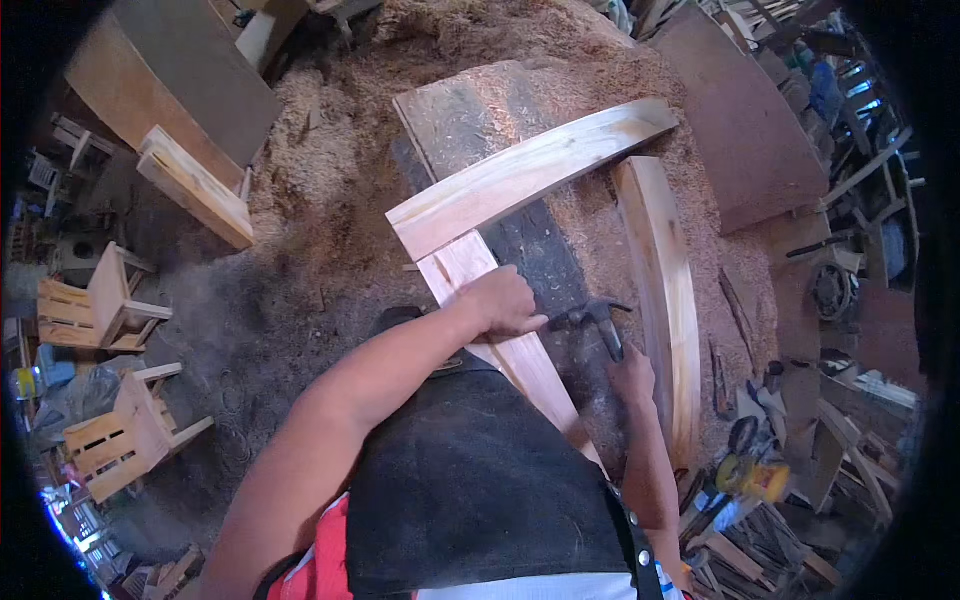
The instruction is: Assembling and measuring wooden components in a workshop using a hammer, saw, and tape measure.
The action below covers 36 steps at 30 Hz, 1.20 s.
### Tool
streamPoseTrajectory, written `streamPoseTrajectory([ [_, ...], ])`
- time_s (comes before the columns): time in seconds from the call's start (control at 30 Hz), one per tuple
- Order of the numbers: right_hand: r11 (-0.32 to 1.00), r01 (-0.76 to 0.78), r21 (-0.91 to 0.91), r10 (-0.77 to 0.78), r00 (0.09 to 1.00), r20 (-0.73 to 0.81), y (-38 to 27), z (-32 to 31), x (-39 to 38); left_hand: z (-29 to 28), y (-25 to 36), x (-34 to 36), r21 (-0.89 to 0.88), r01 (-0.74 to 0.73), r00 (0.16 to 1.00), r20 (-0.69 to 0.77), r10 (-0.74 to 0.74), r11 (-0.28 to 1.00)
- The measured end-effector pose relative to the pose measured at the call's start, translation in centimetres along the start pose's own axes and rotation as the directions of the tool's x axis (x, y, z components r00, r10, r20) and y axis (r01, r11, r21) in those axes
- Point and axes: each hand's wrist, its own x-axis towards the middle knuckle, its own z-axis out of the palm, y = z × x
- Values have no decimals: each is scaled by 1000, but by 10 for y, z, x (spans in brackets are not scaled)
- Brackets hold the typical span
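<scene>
My left hand (498,302) is closed over a pale wooden beam (535,372), its fingers curled at the beam's right edge. This beam slants from my lap up to a wider pale plank (530,178), and its far end meets that plank's left part at a corner. Whether the two are fastened I cannot tell. In my right hand (633,378) is a claw hammer (609,333), gripped by the handle with its head pointing away from me. The hammer head hangs just right of the beam, apart from it. Another thick timber (663,290) lies to the right of my right hand.
A worn board (455,125) lies under the far plank, amid wood shavings (325,150). Stacked boards (195,187) and small wooden chairs (140,420) stand at the left. A brown panel (745,125), a yellow tool (765,482) and scrap wood (755,550) are at the right.
</scene>
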Motion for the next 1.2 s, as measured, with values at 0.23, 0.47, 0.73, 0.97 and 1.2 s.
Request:
streamPoseTrajectory([
  [0.23, 1000, -21, -17, 20, 999, -49, 8, 28, -3, -8, 0, -2, 8, 10, 1000, 11, -10, 1000],
  [0.47, 957, 273, -98, -277, 760, -588, -19, 37, -16, -18, -21, 7, -49, -6, 999, 31, 8, 999],
  [0.73, 882, 73, 465, -170, 971, 170, -46, 77, -42, -8, -66, -8, -213, -48, 710, -694, -117, 976],
  [0.97, 915, 175, 363, -245, 956, 158, -32, 86, -39, -54, -193, -10, -367, 567, 572, -470, -673, 738],
  [1.2, 927, 188, 325, -270, 936, 226, -43, 73, -37, -79, -169, 37, -387, 648, 629, -213, -748, 656],
])
